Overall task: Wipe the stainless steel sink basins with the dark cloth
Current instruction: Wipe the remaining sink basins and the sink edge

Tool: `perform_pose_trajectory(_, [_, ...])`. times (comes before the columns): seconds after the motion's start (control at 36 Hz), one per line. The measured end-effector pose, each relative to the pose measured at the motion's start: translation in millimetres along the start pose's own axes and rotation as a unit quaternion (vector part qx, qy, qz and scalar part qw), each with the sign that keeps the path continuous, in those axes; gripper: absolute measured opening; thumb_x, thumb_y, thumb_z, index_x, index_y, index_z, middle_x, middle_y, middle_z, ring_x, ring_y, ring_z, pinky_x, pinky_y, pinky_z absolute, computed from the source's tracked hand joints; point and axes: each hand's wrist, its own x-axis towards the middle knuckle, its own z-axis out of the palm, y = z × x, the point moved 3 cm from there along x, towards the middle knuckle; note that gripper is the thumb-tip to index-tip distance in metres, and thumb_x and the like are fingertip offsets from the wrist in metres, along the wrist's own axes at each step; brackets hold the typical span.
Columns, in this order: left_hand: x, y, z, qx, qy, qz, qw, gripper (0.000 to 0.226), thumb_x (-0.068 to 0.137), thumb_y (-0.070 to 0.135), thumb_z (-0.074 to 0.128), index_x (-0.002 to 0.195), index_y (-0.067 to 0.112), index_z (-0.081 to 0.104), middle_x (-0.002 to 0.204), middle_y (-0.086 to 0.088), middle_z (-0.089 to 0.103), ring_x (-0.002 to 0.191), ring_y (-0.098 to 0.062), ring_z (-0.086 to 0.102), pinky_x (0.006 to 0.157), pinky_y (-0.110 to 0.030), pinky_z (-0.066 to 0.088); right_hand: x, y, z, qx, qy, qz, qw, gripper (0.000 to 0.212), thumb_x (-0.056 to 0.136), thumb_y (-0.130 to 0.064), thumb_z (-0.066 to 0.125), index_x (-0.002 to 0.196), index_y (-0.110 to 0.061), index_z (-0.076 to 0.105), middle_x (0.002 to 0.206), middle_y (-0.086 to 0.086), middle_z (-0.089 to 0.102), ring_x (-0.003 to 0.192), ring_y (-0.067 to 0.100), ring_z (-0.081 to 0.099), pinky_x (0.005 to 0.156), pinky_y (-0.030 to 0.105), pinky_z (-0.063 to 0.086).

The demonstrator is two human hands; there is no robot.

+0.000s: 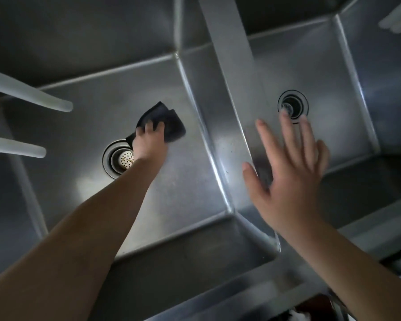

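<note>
I look straight down into two stainless steel sink basins. My left hand reaches deep into the left basin and grips the dark cloth, pressed on the basin floor just right of the perforated drain strainer. My right hand hovers with fingers spread above the divider and the near-left part of the right basin. It holds nothing. Its fingertips overlap the right basin's round drain in the view.
Two pale spout-like tubes jut in from the left over the left basin. Another pale object shows at the top right corner. The sink's front rim runs along the bottom, with dark clutter at the lower right.
</note>
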Motion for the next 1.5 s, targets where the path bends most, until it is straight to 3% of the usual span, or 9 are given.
perform_pose_trajectory(0.11, [2.5, 18.3, -6.2, -0.089, 0.007, -0.056, 0.994, 0.058, 0.098, 0.021, 0.045, 0.154, 0.024, 0.031, 0.149, -0.017, 0.045, 0.125, -0.044, 0.047, 0.098, -0.044, 0.044, 0.5, 16.9, 17.9, -0.034, -0.052, 0.047, 0.997, 0.070, 0.092, -0.053, 0.043, 0.156, -0.031, 0.024, 0.165, 0.003, 0.015, 0.152, 0.028, 0.013, 0.115, 0.063, 0.015])
perform_pose_trajectory(0.19, [1.4, 50.9, -5.5, -0.220, 0.000, -0.072, 0.973, 0.059, 0.098, 0.020, 0.043, 0.153, 0.034, 0.031, 0.134, -0.019, 0.059, 0.116, -0.042, 0.057, 0.092, -0.041, 0.045, 0.2, 17.1, 28.0, -0.039, -0.063, 0.045, 0.996, 0.072, 0.091, -0.054, 0.041, 0.156, -0.032, 0.020, 0.165, 0.003, 0.018, 0.151, 0.027, 0.018, 0.114, 0.061, 0.018])
perform_pose_trajectory(0.25, [-1.6, 77.0, -1.3, -0.337, -0.028, -0.072, 0.938, 0.064, 0.096, 0.014, 0.042, 0.152, 0.042, 0.030, 0.133, -0.012, 0.061, 0.114, -0.037, 0.059, 0.086, -0.034, 0.044, 1.1, 19.0, 29.6, -0.037, -0.057, 0.048, 0.997, 0.073, 0.091, -0.054, 0.042, 0.156, -0.031, 0.020, 0.164, 0.003, 0.020, 0.150, 0.028, 0.020, 0.114, 0.061, 0.020])
perform_pose_trajectory(0.36, [-11.9, 104.6, 5.4, -0.516, -0.063, -0.140, 0.843, 0.065, 0.091, 0.009, 0.038, 0.146, 0.042, 0.042, 0.129, 0.003, 0.062, 0.113, -0.025, 0.061, 0.093, -0.032, 0.047, 0.7, 22.1, 31.0, -0.040, -0.045, 0.040, 0.997, 0.069, 0.095, -0.059, 0.033, 0.157, -0.031, 0.019, 0.165, 0.003, 0.020, 0.151, 0.027, 0.019, 0.114, 0.060, 0.020])
perform_pose_trajectory(0.53, [-30.4, 108.4, -3.7, -0.604, -0.072, -0.190, 0.770, 0.076, 0.085, -0.011, 0.035, 0.145, 0.034, 0.049, 0.132, 0.003, 0.062, 0.118, -0.022, 0.059, 0.108, -0.039, 0.047, -1.0, 23.9, 34.0, -0.032, -0.037, 0.027, 0.998, 0.065, 0.098, -0.055, 0.031, 0.157, -0.028, 0.022, 0.163, 0.003, 0.024, 0.148, 0.027, 0.027, 0.113, 0.057, 0.023])
perform_pose_trajectory(0.75, [-91.9, 119.1, -52.5, -0.680, -0.046, -0.114, 0.722, 0.077, 0.076, -0.022, 0.037, 0.142, 0.014, 0.053, 0.131, -0.007, 0.065, 0.125, -0.025, 0.059, 0.111, -0.046, 0.043, -1.0, 25.9, 38.1, -0.022, -0.039, 0.021, 0.999, 0.066, 0.097, -0.050, 0.037, 0.157, -0.028, 0.021, 0.164, 0.004, 0.022, 0.146, 0.028, 0.030, 0.113, 0.056, 0.022])
perform_pose_trajectory(1.0, [-153.3, 118.9, -76.8, -0.676, -0.101, -0.055, 0.728, 0.072, 0.082, -0.028, 0.035, 0.146, 0.004, 0.046, 0.138, -0.022, 0.057, 0.120, -0.023, 0.057, 0.110, -0.044, 0.038, 2.2, 24.0, 35.1, -0.007, -0.072, 0.031, 0.997, 0.062, 0.099, -0.051, 0.028, 0.157, -0.030, 0.018, 0.164, 0.003, 0.020, 0.147, 0.029, 0.027, 0.114, 0.057, 0.022])
perform_pose_trajectory(1.22, [-186.9, 121.9, -85.8, -0.688, -0.131, -0.066, 0.710, 0.072, 0.081, -0.030, 0.034, 0.145, 0.000, 0.044, 0.140, -0.023, 0.055, 0.133, -0.035, 0.050, 0.113, -0.055, 0.038, 3.7, 20.7, 31.5, -0.002, -0.093, 0.050, 0.994, 0.070, 0.094, -0.060, 0.033, 0.156, -0.030, 0.021, 0.165, 0.001, 0.017, 0.149, 0.029, 0.022, 0.114, 0.057, 0.022])
perform_pose_trajectory(1.5, [-218.0, 127.8, -116.3, -0.670, -0.133, -0.062, 0.728, 0.071, 0.083, -0.026, 0.036, 0.145, 0.008, 0.046, 0.134, -0.023, 0.059, 0.110, -0.021, 0.058, 0.105, -0.043, 0.045, -0.1, 20.3, 25.8, 0.040, -0.089, 0.035, 0.995, 0.066, 0.096, -0.061, 0.024, 0.154, -0.029, 0.029, 0.164, 0.003, 0.021, 0.150, 0.029, 0.020, 0.115, 0.054, 0.019])
